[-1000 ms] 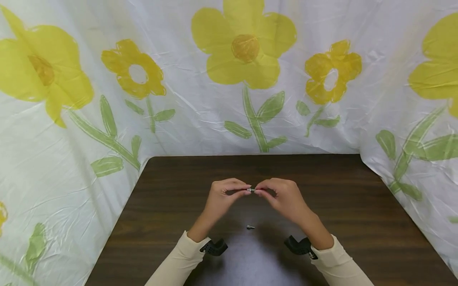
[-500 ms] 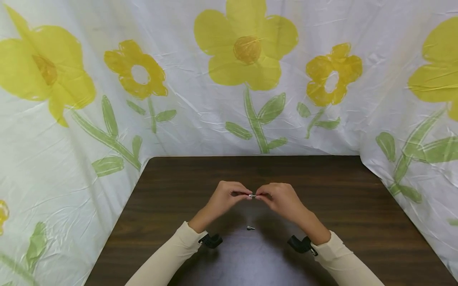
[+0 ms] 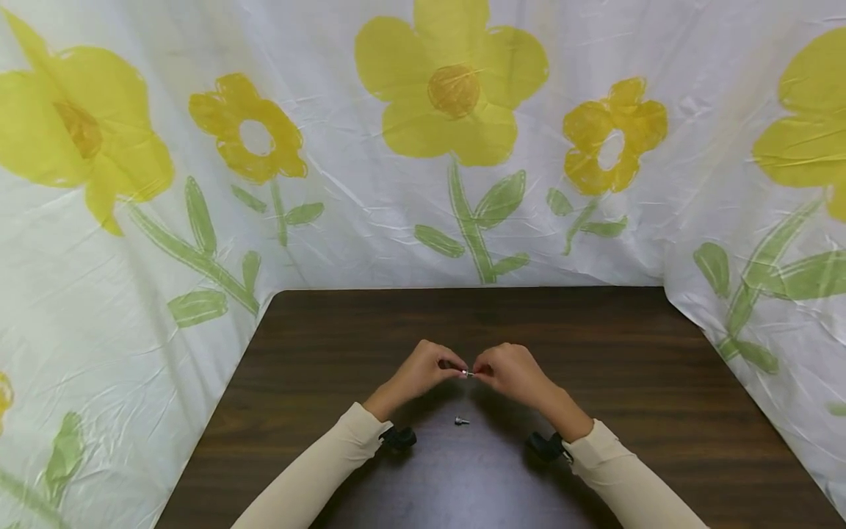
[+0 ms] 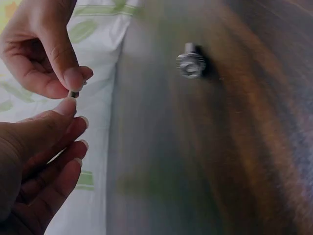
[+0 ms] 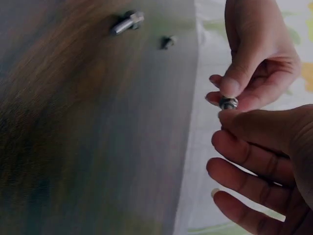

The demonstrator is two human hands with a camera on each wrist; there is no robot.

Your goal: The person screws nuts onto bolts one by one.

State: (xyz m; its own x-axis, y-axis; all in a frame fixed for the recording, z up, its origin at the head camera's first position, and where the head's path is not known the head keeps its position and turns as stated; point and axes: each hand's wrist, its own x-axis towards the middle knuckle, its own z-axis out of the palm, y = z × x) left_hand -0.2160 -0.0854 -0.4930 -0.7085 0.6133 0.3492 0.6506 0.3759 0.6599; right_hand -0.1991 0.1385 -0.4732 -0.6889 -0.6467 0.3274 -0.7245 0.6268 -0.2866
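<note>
Over the table, my left hand (image 3: pixel 423 369) and right hand (image 3: pixel 514 373) meet fingertip to fingertip. Between them is a small metal bolt (image 3: pixel 468 374), pinched by thumb and finger from both sides. The right wrist view shows a ringed metal part of this bolt (image 5: pixel 228 103); fingertips hide the rest. In the left wrist view, only a sliver of it shows between the left hand (image 4: pixel 41 147) and the right hand (image 4: pixel 44 49). A second bolt (image 3: pixel 461 421), with a ridged round head (image 4: pixel 190 65), lies on the tabletop nearer the body.
The dark wood-grain table (image 3: pixel 317 441) has its far edge against a white curtain (image 3: pixel 370 220) printed with yellow flowers. Black wrist cameras (image 3: pixel 399 438) sit at both cuffs. A small dark shape (image 5: pixel 167 41) near the lying bolt is too blurred to identify.
Both hands, with the bolt pinched between them, have come down and slightly nearer the body. The fingertips have drawn closer together. The bolt on the table has stayed put.
</note>
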